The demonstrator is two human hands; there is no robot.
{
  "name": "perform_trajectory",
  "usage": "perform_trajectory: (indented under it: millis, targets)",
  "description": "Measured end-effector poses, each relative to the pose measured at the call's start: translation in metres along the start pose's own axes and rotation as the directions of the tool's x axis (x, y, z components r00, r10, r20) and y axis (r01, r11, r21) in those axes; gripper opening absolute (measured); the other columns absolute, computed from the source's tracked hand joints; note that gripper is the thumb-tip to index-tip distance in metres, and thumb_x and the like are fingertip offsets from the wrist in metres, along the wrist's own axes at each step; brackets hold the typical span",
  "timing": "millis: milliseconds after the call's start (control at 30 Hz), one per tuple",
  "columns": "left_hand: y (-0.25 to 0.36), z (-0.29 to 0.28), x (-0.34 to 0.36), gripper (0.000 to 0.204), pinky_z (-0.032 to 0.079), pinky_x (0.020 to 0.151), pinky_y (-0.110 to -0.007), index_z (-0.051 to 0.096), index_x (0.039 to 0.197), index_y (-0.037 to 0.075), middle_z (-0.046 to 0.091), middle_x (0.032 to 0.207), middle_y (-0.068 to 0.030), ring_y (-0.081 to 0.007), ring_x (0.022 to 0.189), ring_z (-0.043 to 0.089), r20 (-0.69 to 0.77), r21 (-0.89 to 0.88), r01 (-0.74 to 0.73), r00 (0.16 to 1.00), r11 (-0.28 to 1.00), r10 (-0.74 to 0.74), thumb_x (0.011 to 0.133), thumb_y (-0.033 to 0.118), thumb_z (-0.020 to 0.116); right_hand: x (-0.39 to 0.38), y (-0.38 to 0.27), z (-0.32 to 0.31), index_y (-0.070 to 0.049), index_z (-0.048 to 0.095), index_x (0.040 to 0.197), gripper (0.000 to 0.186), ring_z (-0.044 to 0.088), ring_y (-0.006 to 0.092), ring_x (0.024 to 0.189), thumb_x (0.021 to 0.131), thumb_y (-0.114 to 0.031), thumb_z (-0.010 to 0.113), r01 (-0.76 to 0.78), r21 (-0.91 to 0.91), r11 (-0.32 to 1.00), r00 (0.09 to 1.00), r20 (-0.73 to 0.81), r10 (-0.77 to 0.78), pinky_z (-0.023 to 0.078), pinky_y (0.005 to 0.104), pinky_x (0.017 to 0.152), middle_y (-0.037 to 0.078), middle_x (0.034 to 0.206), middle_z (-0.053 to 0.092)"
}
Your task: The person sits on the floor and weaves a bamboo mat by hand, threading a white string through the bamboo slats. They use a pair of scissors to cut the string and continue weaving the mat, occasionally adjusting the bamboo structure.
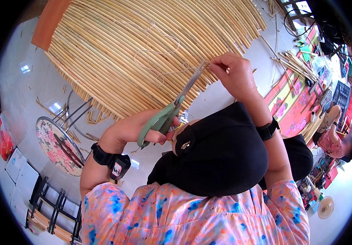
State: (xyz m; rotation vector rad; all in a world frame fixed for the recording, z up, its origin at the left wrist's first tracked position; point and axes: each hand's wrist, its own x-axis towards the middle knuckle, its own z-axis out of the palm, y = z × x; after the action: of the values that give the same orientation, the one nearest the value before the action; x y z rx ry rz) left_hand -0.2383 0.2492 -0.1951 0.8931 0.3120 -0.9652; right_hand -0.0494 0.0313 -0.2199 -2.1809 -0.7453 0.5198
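My left hand (132,125) is closed round the green handles of a pair of scissors (164,114). Their metal blades point up and right, the tips close to my right hand (236,76). That hand pinches a thin pale thread (168,72) between thumb and fingertips near the edge of a mat of thin bamboo sticks (114,49). From there the thread trails in loose loops over the sticks. Black cloth with a small badge (220,151) fills the space between my forearms and hides part of the mat's near edge.
A round floral-topped folding stool (59,143) lies on its side at the left. Loose sticks (298,67) lie by a patterned mat (288,98) at the right. Further right a person in pink (333,143) sits among clutter. Black metal frames (53,208) stand lower left.
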Motion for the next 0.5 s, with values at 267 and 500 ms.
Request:
perform_trajectory:
  millis: [267,500]
  targets:
    - [0.001,0.000,0.012,0.048,0.050,0.063,-0.028,0.053,0.110,-0.003,0.061,0.080,-0.0096,-0.0175,0.068,0.063,0.094,-0.044,0.030,0.995,0.999,-0.026,0.068,0.016,0.067,-0.007,0.000,-0.003,0.003,0.067,0.088,0.015,0.061,0.0102,0.066,0.084,-0.012,0.067,-0.226,0.015,0.974,0.974,0.024,0.225,0.050,0.0254,0.063,0.007,0.075,0.066]
    - [0.010,0.001,0.019,0.047,0.049,0.058,-0.027,0.054,0.109,-0.003,0.061,0.078,-0.0089,-0.0172,0.065,0.062,0.079,0.020,0.059,0.995,0.998,-0.060,0.068,0.016,0.065,-0.012,0.002,-0.002,0.003,0.065,0.085,0.016,0.060,0.0108,0.063,0.083,-0.013,0.067,-0.262,0.054,0.963,0.965,-0.016,0.263,0.049,0.0262,0.060,0.007,0.072,0.065]
